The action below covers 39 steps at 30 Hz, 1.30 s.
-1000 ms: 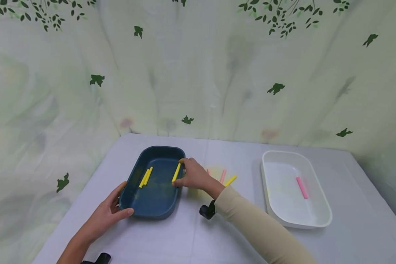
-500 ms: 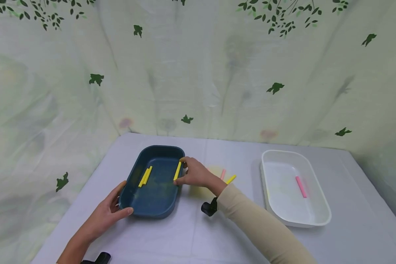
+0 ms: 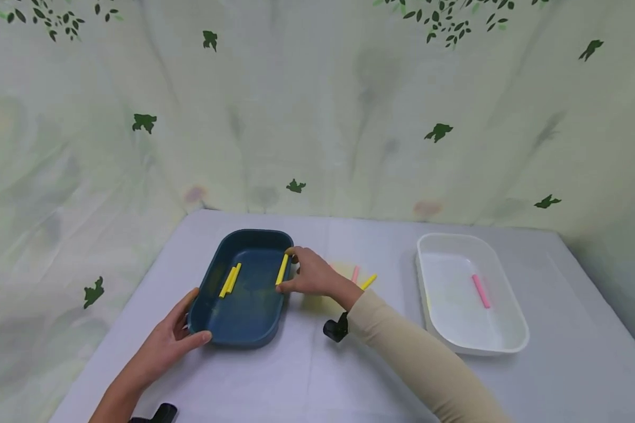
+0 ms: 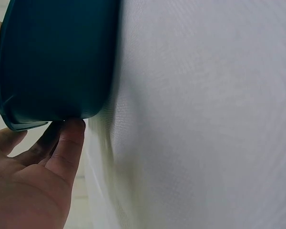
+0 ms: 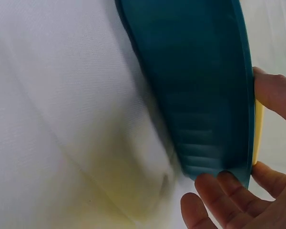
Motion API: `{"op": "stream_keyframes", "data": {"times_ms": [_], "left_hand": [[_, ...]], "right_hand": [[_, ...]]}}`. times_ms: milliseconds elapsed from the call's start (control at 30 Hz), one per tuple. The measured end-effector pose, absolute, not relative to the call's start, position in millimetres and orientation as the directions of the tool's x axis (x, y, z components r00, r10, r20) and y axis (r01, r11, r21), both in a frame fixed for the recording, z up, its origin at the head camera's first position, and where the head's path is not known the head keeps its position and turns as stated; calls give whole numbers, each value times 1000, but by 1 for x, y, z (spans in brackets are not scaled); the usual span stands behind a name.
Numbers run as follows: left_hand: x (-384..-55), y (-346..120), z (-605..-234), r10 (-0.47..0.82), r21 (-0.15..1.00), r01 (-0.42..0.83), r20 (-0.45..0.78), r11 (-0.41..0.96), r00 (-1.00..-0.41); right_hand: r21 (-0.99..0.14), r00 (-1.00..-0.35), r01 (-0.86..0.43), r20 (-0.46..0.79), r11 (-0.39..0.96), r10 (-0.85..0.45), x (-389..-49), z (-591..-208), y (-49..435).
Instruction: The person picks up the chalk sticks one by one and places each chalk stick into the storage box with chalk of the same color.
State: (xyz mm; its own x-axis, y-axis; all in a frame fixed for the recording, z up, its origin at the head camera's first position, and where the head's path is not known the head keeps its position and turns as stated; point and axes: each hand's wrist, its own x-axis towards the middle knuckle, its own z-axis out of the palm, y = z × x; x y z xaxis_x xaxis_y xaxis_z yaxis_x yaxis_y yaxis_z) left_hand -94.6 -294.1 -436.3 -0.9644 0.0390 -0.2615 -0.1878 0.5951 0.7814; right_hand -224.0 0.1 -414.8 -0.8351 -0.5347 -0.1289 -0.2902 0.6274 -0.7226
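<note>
A dark blue tray (image 3: 243, 323) stands left of centre on the table. My left hand (image 3: 161, 343) holds its near-left corner, thumb at the front and fingers along the side. At the tray's right rim, my right hand (image 3: 314, 273) pinches a yellow chalk stick (image 3: 282, 269) lengthwise between thumb and forefinger. The right wrist view shows this chalk (image 5: 259, 131) along the rim, other fingertips (image 5: 207, 186) close to the tray's outer wall. Two more yellow chalk sticks (image 3: 230, 280) lie side by side inside the tray.
A white tray (image 3: 471, 343) with one pink chalk stick (image 3: 481, 291) stands at the right. Between the trays lie a pink chalk stick (image 3: 355, 274) and a yellow one (image 3: 368, 282), partly behind my right wrist. Yellow dust stains the white cloth (image 3: 317, 304) there.
The head view has shifted slightly, so everything sits a little higher in it. Both hands keep their hold, and the pinched chalk stays at the blue tray's right rim.
</note>
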Motion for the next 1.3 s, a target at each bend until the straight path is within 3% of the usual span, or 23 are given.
{"op": "stream_keyframes", "data": {"times_ms": [333,1300], "left_hand": [[-92,-299,-440,87,849,-101,-170,519,-982],[-93,-298,-437,76,835,-117,-187,538,-980]], "right_hand": [[-738,-829,-304,-106,602,-549,-224,-416,-1],[-758,-820,-279,-132,590,-557,-229,-422,1]]}}
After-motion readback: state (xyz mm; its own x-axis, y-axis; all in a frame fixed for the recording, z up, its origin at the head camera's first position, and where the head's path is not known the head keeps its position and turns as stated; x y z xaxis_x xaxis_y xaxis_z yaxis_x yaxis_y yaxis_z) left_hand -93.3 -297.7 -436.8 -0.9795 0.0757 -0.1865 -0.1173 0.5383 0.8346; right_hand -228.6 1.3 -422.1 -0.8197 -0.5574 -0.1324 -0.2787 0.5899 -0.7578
